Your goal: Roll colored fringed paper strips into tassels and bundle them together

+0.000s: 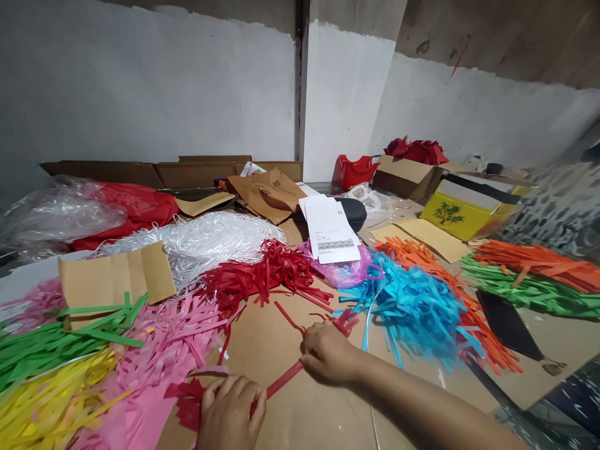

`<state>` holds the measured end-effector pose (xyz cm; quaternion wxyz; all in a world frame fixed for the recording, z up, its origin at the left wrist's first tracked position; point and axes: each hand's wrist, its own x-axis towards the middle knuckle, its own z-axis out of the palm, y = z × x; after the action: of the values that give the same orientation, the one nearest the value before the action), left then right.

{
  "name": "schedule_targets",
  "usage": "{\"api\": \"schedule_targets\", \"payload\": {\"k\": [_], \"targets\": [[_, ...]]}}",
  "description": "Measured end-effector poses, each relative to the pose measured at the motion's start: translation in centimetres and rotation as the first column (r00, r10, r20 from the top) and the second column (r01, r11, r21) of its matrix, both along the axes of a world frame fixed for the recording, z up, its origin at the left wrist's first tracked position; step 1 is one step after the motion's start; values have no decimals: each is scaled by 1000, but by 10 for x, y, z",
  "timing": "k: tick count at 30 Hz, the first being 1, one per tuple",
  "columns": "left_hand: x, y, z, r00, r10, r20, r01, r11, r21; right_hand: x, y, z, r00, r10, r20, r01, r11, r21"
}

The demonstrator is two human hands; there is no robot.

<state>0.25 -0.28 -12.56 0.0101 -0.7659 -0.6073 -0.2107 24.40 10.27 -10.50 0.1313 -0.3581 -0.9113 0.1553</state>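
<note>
A dark red ribbon strip [285,380] runs taut between my two hands. My left hand [232,409], low in the view, is closed around its near end, and a jagged bunch of red material [187,400] pokes out on that hand's left side. Higher and to the right, my right hand [330,350] grips the other end, with red strip ends [345,322] showing beyond its fingers. One loose red strip [288,315] curls just past that hand. Behind lies a heap of red strips [262,272]; blue strips [412,306] are piled to the right.
Pink [178,331], green [107,325] and yellow strips [60,400] cover the left side. White string [220,234] and stacked papers [330,228] lie farther back. At right are orange strips [539,262], a black flat case [509,322] and a yellow box [469,206].
</note>
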Motion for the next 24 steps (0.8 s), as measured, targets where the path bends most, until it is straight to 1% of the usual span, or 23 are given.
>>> {"api": "schedule_targets", "payload": {"k": [4, 7, 9, 10, 12, 13, 15, 16, 18, 19, 23, 24], "targets": [[-2, 2, 0, 999, -23, -43, 23, 1000, 1, -2, 5, -1, 1000, -6, 1, 6, 1000, -15], [-3, 2, 1, 998, -18, -66, 22, 998, 56, -1, 5, 1, 1000, -24, -11, 24, 1000, -16], [-4, 1, 3, 994, -62, -85, 70, 993, 94, 0, 2, 5, 999, -44, -24, 44, 999, 2], [-3, 1, 5, 991, -88, -100, 98, 989, 110, 1, 0, 7, 999, -29, -34, 30, 999, 20], [-1, 0, 7, 979, -143, -144, 163, 977, 135, 3, -5, 9, 995, 82, -62, -75, 992, 105], [2, 0, 8, 976, -155, -156, 179, 972, 153, 3, -7, 10, 986, 154, -67, -141, 975, 174], [8, 1, 10, 979, -146, -142, 173, 963, 207, 3, -10, 8, 962, 270, -45, -241, 914, 326], [11, 2, 10, 982, -133, -131, 160, 961, 224, 2, -11, 6, 955, 296, -21, -265, 883, 387], [18, 5, 11, 986, -101, -131, 131, 961, 245, 0, -12, 3, 954, 300, 17, -275, 851, 448], [20, 6, 10, 984, -99, -148, 134, 960, 248, -1, -12, 2, 955, 297, 22, -274, 848, 454], [26, 10, 7, 974, -107, -202, 161, 947, 277, -8, -17, 2, 974, 227, -24, -195, 882, 429], [26, 10, 6, 973, -104, -206, 162, 944, 287, -10, -20, 1, 977, 214, -13, -187, 879, 439]]}}
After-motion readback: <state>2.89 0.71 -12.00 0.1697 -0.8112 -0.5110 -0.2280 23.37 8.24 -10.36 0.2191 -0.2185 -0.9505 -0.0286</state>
